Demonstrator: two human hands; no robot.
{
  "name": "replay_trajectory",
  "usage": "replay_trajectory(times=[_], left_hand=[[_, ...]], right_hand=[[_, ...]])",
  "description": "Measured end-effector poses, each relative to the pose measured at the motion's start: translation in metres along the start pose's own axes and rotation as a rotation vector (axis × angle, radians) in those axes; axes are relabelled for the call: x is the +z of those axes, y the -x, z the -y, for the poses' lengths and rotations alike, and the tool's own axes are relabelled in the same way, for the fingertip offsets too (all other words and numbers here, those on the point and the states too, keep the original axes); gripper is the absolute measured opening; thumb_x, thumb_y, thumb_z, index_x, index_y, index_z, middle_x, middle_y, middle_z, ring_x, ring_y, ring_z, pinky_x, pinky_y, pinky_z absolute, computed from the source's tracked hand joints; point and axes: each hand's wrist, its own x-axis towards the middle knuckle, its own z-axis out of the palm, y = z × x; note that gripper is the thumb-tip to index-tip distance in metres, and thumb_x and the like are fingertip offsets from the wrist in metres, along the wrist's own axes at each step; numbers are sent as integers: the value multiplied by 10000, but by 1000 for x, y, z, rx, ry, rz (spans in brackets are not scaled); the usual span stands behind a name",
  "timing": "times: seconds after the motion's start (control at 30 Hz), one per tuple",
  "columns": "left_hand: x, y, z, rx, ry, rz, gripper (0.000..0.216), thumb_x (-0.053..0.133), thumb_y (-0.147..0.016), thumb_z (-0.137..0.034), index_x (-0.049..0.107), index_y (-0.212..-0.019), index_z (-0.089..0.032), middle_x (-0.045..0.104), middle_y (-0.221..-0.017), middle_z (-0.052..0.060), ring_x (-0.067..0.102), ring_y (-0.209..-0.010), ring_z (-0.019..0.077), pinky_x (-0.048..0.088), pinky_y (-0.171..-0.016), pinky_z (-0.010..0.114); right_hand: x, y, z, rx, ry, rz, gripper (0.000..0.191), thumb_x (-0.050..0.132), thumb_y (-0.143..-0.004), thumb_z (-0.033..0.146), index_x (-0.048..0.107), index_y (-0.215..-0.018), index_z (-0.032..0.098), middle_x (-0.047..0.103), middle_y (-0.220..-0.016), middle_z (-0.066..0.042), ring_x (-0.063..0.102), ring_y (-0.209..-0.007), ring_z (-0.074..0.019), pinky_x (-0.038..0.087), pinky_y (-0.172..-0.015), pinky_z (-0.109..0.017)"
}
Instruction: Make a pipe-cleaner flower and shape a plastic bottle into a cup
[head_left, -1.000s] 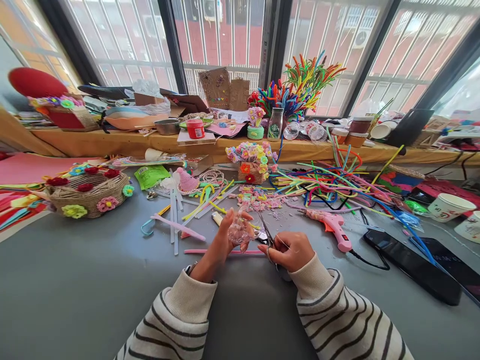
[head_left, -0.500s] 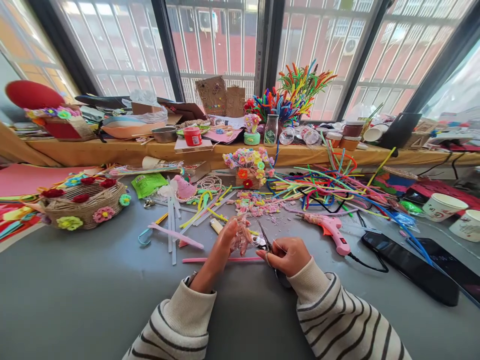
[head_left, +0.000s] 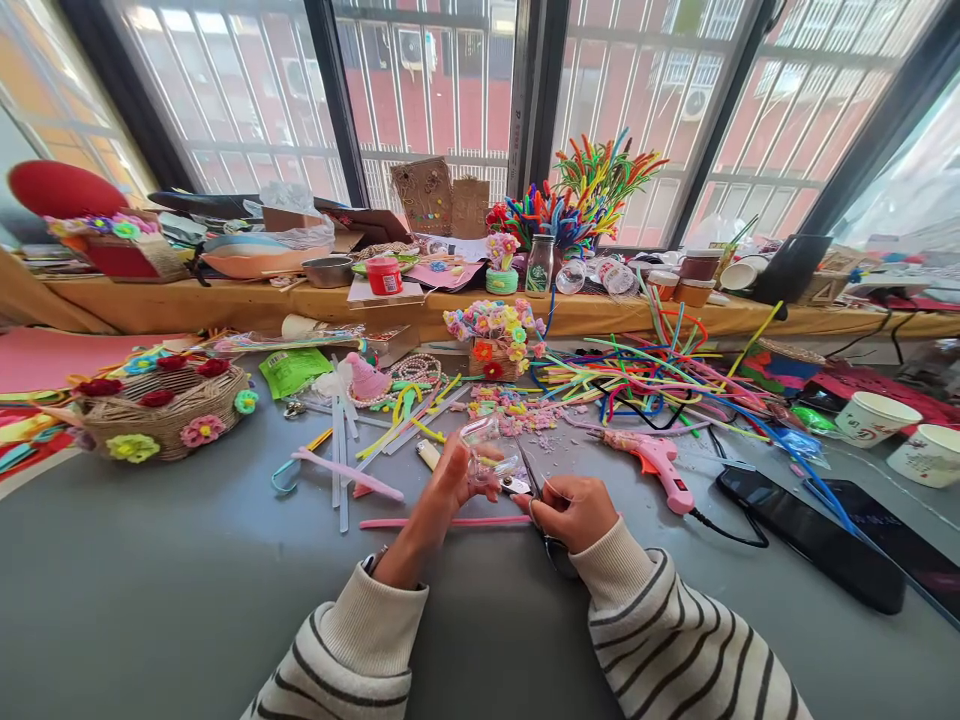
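My left hand (head_left: pixel 448 490) pinches a small clear plastic piece (head_left: pixel 484 455) just above the grey table (head_left: pixel 150 580). Close to its right, my right hand (head_left: pixel 574 510) is closed round the handles of scissors (head_left: pixel 534 485), whose blades point up toward the clear piece. A pink pipe cleaner (head_left: pixel 420 522) lies flat on the table under both hands. Striped sleeves cover both wrists.
A pink glue gun (head_left: pixel 656 462) with its cord lies right of my hands, beyond it two dark phones (head_left: pixel 814 540). A woven basket (head_left: pixel 161 410) with flowers sits at left. Loose pipe cleaners (head_left: pixel 660 375), clear sticks (head_left: pixel 341 450) and paper cups (head_left: pixel 874 415) crowd the far side.
My left hand has turned the clear piece and lifted it a little. The right hand with the scissors has stayed close beside it. The camera tipped slightly.
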Motion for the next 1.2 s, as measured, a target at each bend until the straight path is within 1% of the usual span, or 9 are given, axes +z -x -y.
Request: replay_trajectory(times=[0.13, 0.33, 0.5, 0.6, 0.73, 0.83, 1.0, 1.1, 1.2], left_hand=[[5, 2, -3, 48, 3, -79, 456, 425, -701, -413, 338, -1101, -210, 534, -779, 35, 472, -526, 107, 387, -528, 265], [6, 3, -6, 2, -10, -54, 454, 461, -683, -370, 334, -1089, -212, 553, -747, 27, 489, -512, 110, 403, -531, 273], [7, 4, -7, 5, -30, -60, 460, 441, -698, -350, 319, -1114, -195, 560, -734, 35, 488, -517, 112, 405, -530, 272], [5, 3, -6, 8, -16, -65, 465, 430, -704, -355, 318, -1126, -197, 563, -724, 33, 491, -515, 112, 404, -525, 268], [-2, 0, -3, -10, 16, -17, 485, 439, -692, -386, 327, -1126, -199, 569, -743, 40, 507, -544, 125, 408, -532, 276], [-5, -1, -1, -25, 38, -12, 452, 410, -704, -403, 355, -1099, -189, 569, -743, 41, 503, -527, 120, 409, -538, 284], [-3, -1, -3, -31, 74, -30, 370, 359, -725, -415, 410, -1000, -174, 556, -700, 30, 488, -490, 114, 397, -502, 274], [-1, -2, -4, -60, 88, -17, 387, 335, -721, -449, 423, -969, -165, 552, -669, 30, 478, -471, 111, 389, -485, 266], [-2, -1, -4, -90, 75, -17, 403, 346, -712, -456, 413, -981, -164, 551, -652, 28, 472, -458, 109, 385, -478, 262]], right_hand=[[0, 1, 2, -5, -20, -3, 429, 510, -619, 411, 312, -338, 154, 270, -343, 66, 213, -357, -39, 189, -361, -179], [-2, 3, 6, 42, -23, 35, 453, 484, -619, 482, 336, -344, 154, 280, -339, 60, 230, -352, -39, 190, -353, -178], [-4, 2, 4, 44, -37, 26, 449, 517, -593, 449, 281, -339, 163, 255, -345, 62, 215, -357, -44, 180, -359, -189], [-5, 2, 4, 18, -34, 9, 439, 521, -603, 409, 264, -346, 164, 253, -356, 64, 211, -365, -44, 183, -367, -188], [-5, 2, 6, -18, -20, -18, 425, 518, -616, 375, 254, -357, 166, 246, -368, 66, 211, -376, -48, 190, -377, -189], [-4, 2, 6, -17, -54, -9, 423, 516, -621, 376, 253, -362, 168, 247, -368, 65, 211, -375, -49, 192, -376, -188], [-3, 3, 8, 50, -132, 29, 418, 541, -590, 428, 310, -362, 165, 270, -372, 63, 227, -369, -47, 195, -367, -183], [-3, 3, 9, 62, -116, 28, 423, 549, -559, 475, 338, -369, 160, 308, -386, 57, 260, -381, -51, 211, -381, -184], [-3, 3, 10, 64, -107, 31, 434, 525, -566, 496, 331, -370, 161, 321, -383, 53, 270, -384, -54, 215, -384, -186]])
